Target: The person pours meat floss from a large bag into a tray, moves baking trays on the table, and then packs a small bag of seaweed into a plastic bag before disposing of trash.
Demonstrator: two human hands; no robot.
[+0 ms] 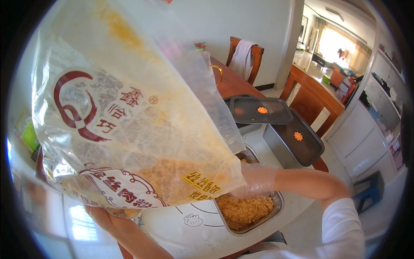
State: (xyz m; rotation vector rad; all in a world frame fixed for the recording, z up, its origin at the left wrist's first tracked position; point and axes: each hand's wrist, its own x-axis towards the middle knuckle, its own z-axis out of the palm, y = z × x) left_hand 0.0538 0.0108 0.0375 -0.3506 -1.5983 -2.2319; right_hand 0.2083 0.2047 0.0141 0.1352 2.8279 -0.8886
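Note:
A large clear plastic bag point(181, 119) bearing printed writing fills much of the view and holds golden, floss-like food point(181, 174) near its bottom. My left hand point(102, 215) grips the bag from beneath at its lower left, most of its fingers hidden by the plastic. Over a metal loaf pan point(280, 205) is my right hand point(255, 183) in a clear plastic glove. The bag's corner covers its fingers, so their grip is hidden. Golden-brown crumbly food point(245, 212) lies heaped in that pan. A second metal pan point(254, 154) shows partly behind the bag.
Two dark lidded loaf pans, one lid point(245, 111) nearer the wall and one pan point(281, 142) to the right, bear orange flower-shaped pieces. A white printed mat point(187, 239) covers the near table. Wooden chairs point(315, 90) stand beyond. A pitcher with a gold handle point(221, 73) stands behind the bag.

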